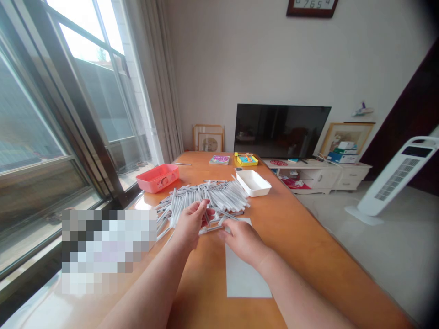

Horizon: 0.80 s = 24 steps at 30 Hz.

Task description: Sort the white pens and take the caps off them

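Observation:
A big heap of white pens [209, 196] lies across the middle of the orange table [302, 256]. My left hand [190, 224] is curled at the near edge of the heap, fingers closed round one pen. My right hand [242, 240] rests just to its right, fingers pinching the end of a white pen that lies between the two hands. Under my right wrist a white sheet of paper [243, 274] lies flat on the table.
A pink tray [157, 177] sits at the left edge by the window. A white tray [254, 183] stands right of the heap. Further back lie a book [219, 159], a yellow box [246, 159] and a loose pen [182, 163]. A tower fan [394, 178] stands on the floor.

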Each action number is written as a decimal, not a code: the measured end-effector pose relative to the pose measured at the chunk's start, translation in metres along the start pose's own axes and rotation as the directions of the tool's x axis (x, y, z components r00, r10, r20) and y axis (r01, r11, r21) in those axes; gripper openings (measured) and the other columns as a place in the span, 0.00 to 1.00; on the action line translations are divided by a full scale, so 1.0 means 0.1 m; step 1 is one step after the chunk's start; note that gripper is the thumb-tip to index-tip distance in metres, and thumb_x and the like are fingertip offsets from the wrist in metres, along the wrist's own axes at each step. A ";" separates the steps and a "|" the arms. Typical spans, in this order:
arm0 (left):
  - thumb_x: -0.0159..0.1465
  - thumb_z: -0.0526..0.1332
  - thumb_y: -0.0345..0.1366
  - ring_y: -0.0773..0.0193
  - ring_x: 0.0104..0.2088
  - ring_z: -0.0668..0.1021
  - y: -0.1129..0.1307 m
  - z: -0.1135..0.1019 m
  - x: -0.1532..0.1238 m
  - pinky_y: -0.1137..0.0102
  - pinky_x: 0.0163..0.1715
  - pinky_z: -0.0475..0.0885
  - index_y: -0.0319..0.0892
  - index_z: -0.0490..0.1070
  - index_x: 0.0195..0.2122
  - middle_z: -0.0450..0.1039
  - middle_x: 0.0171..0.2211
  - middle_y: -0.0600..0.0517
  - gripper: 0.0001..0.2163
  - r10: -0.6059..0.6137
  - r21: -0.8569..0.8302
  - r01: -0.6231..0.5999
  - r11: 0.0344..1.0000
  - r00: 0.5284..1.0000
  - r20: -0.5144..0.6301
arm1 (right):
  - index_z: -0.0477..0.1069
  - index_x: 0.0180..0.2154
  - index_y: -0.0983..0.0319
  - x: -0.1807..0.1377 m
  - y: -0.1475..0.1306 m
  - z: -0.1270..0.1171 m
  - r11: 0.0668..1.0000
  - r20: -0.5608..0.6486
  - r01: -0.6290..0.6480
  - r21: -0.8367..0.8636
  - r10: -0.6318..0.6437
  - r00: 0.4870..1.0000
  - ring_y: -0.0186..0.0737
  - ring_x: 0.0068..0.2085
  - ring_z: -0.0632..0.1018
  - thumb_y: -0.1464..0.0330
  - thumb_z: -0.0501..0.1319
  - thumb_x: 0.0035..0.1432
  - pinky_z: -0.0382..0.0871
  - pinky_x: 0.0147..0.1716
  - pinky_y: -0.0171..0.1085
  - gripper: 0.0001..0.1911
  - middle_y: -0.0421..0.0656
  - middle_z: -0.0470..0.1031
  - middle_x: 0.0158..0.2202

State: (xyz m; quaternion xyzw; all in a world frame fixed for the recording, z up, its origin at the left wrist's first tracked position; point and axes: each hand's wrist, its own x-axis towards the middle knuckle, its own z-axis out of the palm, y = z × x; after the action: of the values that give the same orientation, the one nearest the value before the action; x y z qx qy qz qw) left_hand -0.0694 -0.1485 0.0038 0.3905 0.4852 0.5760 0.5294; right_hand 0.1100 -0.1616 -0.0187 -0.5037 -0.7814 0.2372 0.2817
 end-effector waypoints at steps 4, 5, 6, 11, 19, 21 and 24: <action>0.57 0.67 0.56 0.66 0.28 0.73 -0.04 0.04 -0.04 0.72 0.30 0.66 0.40 0.76 0.46 0.74 0.28 0.52 0.25 0.083 0.139 -0.101 0.985 0.988 0.130 | 0.74 0.37 0.59 0.04 0.03 -0.05 0.991 -0.186 0.035 0.127 -0.011 0.982 0.41 0.33 0.75 0.61 0.54 0.67 0.63 0.33 0.36 0.13 0.43 0.77 0.31; 0.59 0.66 0.55 0.66 0.29 0.73 -0.05 0.05 -0.05 0.72 0.31 0.66 0.40 0.76 0.45 0.74 0.29 0.53 0.23 0.107 0.184 -0.139 0.973 0.979 0.176 | 0.73 0.36 0.59 0.05 0.03 -0.06 0.984 -0.228 0.035 0.175 0.005 0.974 0.41 0.32 0.75 0.59 0.53 0.67 0.64 0.33 0.35 0.14 0.42 0.77 0.31; 0.61 0.64 0.54 0.66 0.29 0.72 -0.07 0.06 -0.05 0.71 0.31 0.66 0.40 0.76 0.45 0.73 0.29 0.53 0.21 0.131 0.237 -0.185 0.954 0.965 0.228 | 0.72 0.35 0.59 0.07 0.03 -0.08 0.972 -0.253 0.030 0.234 0.031 0.967 0.40 0.32 0.74 0.57 0.53 0.67 0.64 0.32 0.35 0.15 0.42 0.77 0.30; 0.69 0.57 0.46 0.63 0.33 0.72 -0.12 0.09 -0.07 0.70 0.35 0.65 0.41 0.75 0.36 0.70 0.30 0.52 0.15 0.276 0.530 -0.513 0.676 0.842 0.463 | 0.65 0.31 0.58 0.11 0.05 -0.15 0.902 -0.247 -0.032 0.432 0.152 0.957 0.38 0.28 0.72 0.48 0.50 0.67 0.63 0.30 0.35 0.23 0.38 0.71 0.25; 0.71 0.54 0.37 0.63 0.36 0.73 -0.11 0.07 -0.09 0.70 0.37 0.65 0.41 0.74 0.37 0.70 0.34 0.51 0.11 0.302 0.626 -0.650 0.430 0.757 0.579 | 0.58 0.26 0.58 0.13 0.16 -0.21 0.936 -0.219 0.009 0.352 0.074 0.973 0.35 0.27 0.64 0.50 0.51 0.67 0.58 0.27 0.35 0.23 0.36 0.62 0.23; 0.71 0.53 0.37 0.63 0.35 0.73 -0.09 0.06 -0.09 0.70 0.37 0.65 0.41 0.74 0.37 0.69 0.33 0.51 0.11 0.287 0.639 -0.651 0.409 0.757 0.588 | 0.59 0.26 0.58 0.13 0.15 -0.23 0.925 -0.168 -0.001 0.380 0.070 0.983 0.35 0.26 0.64 0.50 0.51 0.68 0.58 0.26 0.35 0.23 0.36 0.62 0.22; 0.71 0.53 0.37 0.63 0.33 0.73 -0.06 0.03 -0.08 0.70 0.35 0.64 0.41 0.73 0.35 0.67 0.31 0.52 0.12 0.259 0.650 -0.654 0.388 0.754 0.604 | 0.61 0.27 0.59 0.11 0.13 -0.25 0.906 -0.094 -0.029 0.422 0.076 0.993 0.34 0.25 0.65 0.51 0.51 0.67 0.60 0.27 0.35 0.22 0.36 0.65 0.23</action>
State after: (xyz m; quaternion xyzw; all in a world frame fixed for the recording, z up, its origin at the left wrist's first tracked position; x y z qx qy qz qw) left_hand -0.0642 -0.1562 -0.0009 0.8235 0.4451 0.3028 0.1790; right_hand 0.1319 -0.1444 -0.0064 -0.4642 -0.6819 0.3795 0.4190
